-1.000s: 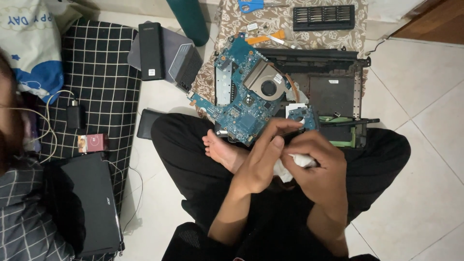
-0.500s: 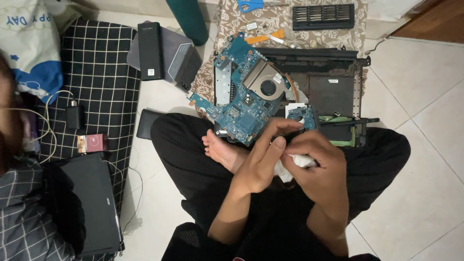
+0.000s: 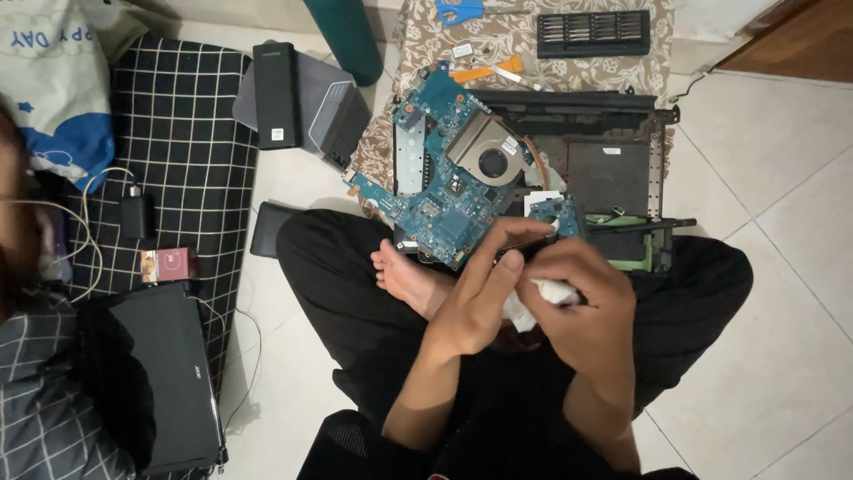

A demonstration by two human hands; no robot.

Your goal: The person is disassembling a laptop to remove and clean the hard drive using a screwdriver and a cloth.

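The left hand (image 3: 484,298) and right hand (image 3: 582,307) are pressed together over the lap, both closed on a crumpled white cloth (image 3: 538,298) between them. Just above the fingertips lies a small blue circuit board (image 3: 555,213). A large blue motherboard (image 3: 453,178) rests beside the open black laptop case (image 3: 613,169).

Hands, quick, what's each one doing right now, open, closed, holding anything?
Left hand: fingers extended, resting against a small dark part.
Right hand: closed around a white cloth.
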